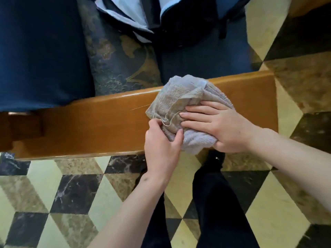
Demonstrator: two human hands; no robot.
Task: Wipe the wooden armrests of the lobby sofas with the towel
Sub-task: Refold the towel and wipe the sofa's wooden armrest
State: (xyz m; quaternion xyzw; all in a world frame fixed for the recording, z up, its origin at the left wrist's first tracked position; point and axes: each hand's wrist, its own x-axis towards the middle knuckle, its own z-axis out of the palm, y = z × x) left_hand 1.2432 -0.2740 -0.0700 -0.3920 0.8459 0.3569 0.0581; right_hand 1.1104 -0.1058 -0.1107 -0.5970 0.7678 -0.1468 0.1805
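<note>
A bunched grey-beige towel [180,99] lies on the right part of a glossy wooden armrest [89,124] that runs across the view. My right hand [218,126] lies flat on the towel with straight fingers pressing it down, its thumb tucked under the towel's near edge. My left hand [162,144] pinches the towel's near-left edge between thumb and curled fingers. A loose thread trails from the towel over the wood.
Behind the armrest are dark blue sofa cushions [39,51], a patterned pillow [118,59] and a dark bag with white cloth [161,20]. A second wooden armrest [304,4] shows at top right. My dark-trousered legs [215,203] stand on chequered marble floor [75,190].
</note>
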